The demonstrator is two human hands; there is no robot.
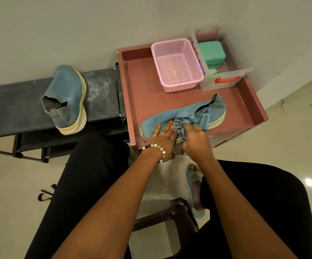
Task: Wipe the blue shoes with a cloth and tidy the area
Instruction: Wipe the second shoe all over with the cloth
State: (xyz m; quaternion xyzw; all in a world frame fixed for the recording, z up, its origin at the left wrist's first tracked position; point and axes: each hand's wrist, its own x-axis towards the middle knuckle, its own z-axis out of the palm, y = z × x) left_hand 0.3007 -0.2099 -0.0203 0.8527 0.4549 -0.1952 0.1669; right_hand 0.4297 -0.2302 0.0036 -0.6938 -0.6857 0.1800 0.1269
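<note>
— While your left hand (163,136) lies flat, what is it doing?

— Your fingers are straight and spread, pressing down on the toe half of the blue shoe on the tray (155,121). You wear a bead bracelet (156,147) on that wrist and a ring on one finger.

— And your right hand (195,139)?

— Your fingers are curled round the cloth (190,117), a blue-grey rag bunched up over the middle of that same shoe. You hold it against the shoe's side, just above the pale sole.

— Where does that shoe lie?

— It lies on its side along the near edge of the pink tray (142,86), toe to your left, heel opening to your right.

— How many shoes do you count?

— Two blue ones. The second shoe (67,98) stands on the black rack (101,90) to your left, well apart from the first, sole toward the tray and its opening toward you.

— One cloth?

— One that I can see.

— What else sits on the tray?

— One pink mesh basket (176,66) at the far side, and just beside it one clear plastic box (231,71) with a red handle, holding a green container (212,53).

— And below your arms?

— One dark stool (175,212) between your legs, and your foot in one pale green sandal (195,186) on the tiled floor.
</note>
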